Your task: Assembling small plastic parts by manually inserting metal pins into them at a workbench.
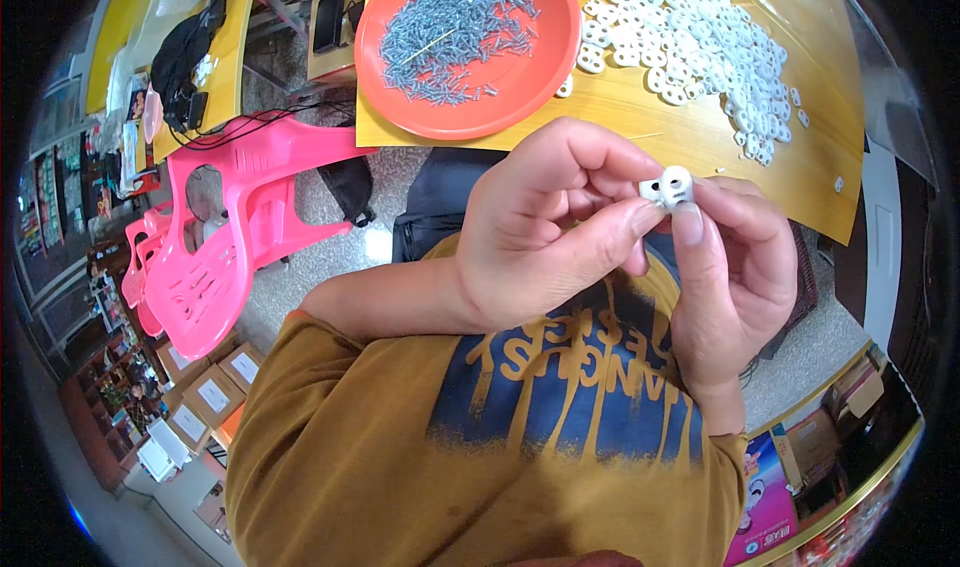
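In front of my chest, my left hand [560, 222] and my right hand [735, 267] come together, each closed in a pinch. Between the fingertips are small white holed pieces [676, 184]; one shows a round hole toward me. A second white part [651, 190] with a dark hole sits right against it at my left fingertips. Whether the two are joined cannot be made out. Beyond my hands, a shallow orange-red basin [470, 125] on the table holds a heap of small grey screws [455, 37], with a thin pale stick on top.
Many similar white pieces [700, 42] are spread over the yellow wooden table [620, 127], right of the basin. Pink plastic chairs [240, 182] stand at the left. Cardboard boxes [212, 395] lie farther back on the left, and a shelf with packages [815, 447] is at the lower right.
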Tool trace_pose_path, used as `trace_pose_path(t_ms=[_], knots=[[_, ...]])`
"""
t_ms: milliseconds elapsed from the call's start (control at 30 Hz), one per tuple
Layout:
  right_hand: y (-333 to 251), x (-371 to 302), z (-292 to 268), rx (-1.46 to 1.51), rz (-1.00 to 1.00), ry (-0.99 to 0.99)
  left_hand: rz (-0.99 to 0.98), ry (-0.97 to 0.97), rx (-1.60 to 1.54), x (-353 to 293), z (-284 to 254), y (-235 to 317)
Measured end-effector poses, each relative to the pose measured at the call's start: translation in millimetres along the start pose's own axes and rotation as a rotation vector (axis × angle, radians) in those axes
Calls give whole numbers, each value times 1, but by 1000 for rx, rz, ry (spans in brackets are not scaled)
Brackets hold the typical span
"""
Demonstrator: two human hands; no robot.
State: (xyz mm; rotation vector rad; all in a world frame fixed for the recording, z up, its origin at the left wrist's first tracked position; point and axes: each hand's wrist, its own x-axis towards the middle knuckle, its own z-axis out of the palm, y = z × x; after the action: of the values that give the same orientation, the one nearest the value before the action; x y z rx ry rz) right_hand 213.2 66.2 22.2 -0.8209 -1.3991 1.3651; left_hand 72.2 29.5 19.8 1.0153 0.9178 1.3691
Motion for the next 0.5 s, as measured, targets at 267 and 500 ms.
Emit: trace_pose_path(t_ms=[267, 500], knots=[[-9, 2, 2, 212, 148, 4, -44, -73, -67, -1, -5, 1], [-4, 2, -5, 96, 46, -90, -194, -188, -16, 0, -12, 5]])
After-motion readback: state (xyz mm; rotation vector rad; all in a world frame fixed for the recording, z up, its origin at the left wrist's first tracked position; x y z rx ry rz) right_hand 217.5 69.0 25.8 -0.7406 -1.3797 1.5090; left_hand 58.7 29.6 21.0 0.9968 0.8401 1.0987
